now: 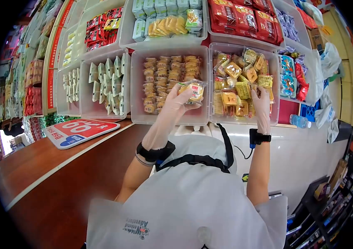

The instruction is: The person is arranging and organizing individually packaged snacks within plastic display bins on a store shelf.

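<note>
Gloved in thin clear plastic, my left hand (177, 106) holds a wrapped snack packet (196, 92) with a red and white label. It is above the front right part of a clear bin (137, 83) filled with rows of small brown wrapped cakes (160, 76). My right hand (261, 101), also gloved, reaches into the neighbouring bin (274, 112) of loose yellow wrapped packets (229, 98). Its fingers are bent down at the packets, and their tips are partly hidden, so I cannot make out what is between them.
Behind are bins of red packets (243, 20) and green-white packets (160, 23). A bin of white packets (107, 85) stands left. A red price sign (81, 132) lies front left. A water bottle (300, 121) and plastic bags (330, 60) are at the right.
</note>
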`<state>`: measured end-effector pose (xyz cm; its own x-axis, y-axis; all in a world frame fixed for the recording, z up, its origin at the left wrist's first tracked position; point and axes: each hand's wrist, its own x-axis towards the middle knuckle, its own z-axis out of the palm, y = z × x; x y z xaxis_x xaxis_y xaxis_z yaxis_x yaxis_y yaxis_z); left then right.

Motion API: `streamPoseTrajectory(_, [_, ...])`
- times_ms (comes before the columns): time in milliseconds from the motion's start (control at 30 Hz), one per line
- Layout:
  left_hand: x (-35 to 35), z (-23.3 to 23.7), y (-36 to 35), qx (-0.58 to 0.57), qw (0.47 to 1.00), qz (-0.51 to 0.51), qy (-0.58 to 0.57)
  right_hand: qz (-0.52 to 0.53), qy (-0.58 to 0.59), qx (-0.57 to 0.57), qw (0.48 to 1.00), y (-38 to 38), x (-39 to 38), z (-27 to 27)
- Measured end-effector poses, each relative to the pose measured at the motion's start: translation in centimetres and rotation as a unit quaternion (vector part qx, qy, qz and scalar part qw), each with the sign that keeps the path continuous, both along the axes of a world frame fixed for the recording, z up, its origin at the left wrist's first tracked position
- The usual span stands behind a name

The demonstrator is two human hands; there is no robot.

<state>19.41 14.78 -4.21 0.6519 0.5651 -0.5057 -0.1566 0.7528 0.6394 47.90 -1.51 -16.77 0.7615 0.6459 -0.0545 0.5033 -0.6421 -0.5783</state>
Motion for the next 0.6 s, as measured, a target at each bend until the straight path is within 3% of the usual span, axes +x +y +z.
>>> streamPoseTrajectory(133, [-0.1, -0.1, -0.1, 0.008, 1.0, 0.007, -0.01, -0.039, 0.035, 0.069, 0.996, -0.1, -0.3, -1.4])
streamPoseTrajectory(267, [0.0, 0.2, -0.1, 0.008, 1.0, 0.003, -0.002, -0.055, 0.052, 0.06, 0.995, -0.1, 0.0, -0.3])
streamPoseTrajectory(333, [-0.1, 0.0, 0.0, 0.013, 1.0, 0.002, 0.002, -0.087, 0.001, 0.03, 0.996, 0.0, -0.5, 2.8])
streamPoseTrajectory(367, [-0.2, 0.0, 0.1, 0.014, 1.0, 0.007, 0.009, -0.098, -0.019, 0.105, 0.989, -0.5, -0.2, 2.1])
streamPoseTrajectory(467, [-0.3, 0.2, 0.1, 0.026, 0.999, 0.005, 0.024, -0.058, -0.07, 0.161, 0.983, -0.3, -1.0, 5.1])
streamPoseTrajectory(500, [-0.3, 0.4, 0.0, 0.039, 0.999, -0.002, 0.031, -0.042, 0.025, 0.251, 0.967, -0.1, -1.3, 5.5])
streamPoseTrajectory(533, [-0.1, 0.8, -0.1, 0.038, 0.999, -0.003, 0.031, -0.043, 0.025, 0.251, 0.967, 0.3, -2.1, 7.1])
streamPoseTrajectory(600, [0.6, 1.5, -0.4, 0.043, 0.997, -0.029, 0.065, -0.053, 0.355, 0.296, 0.885, 1.1, -4.4, 11.7])
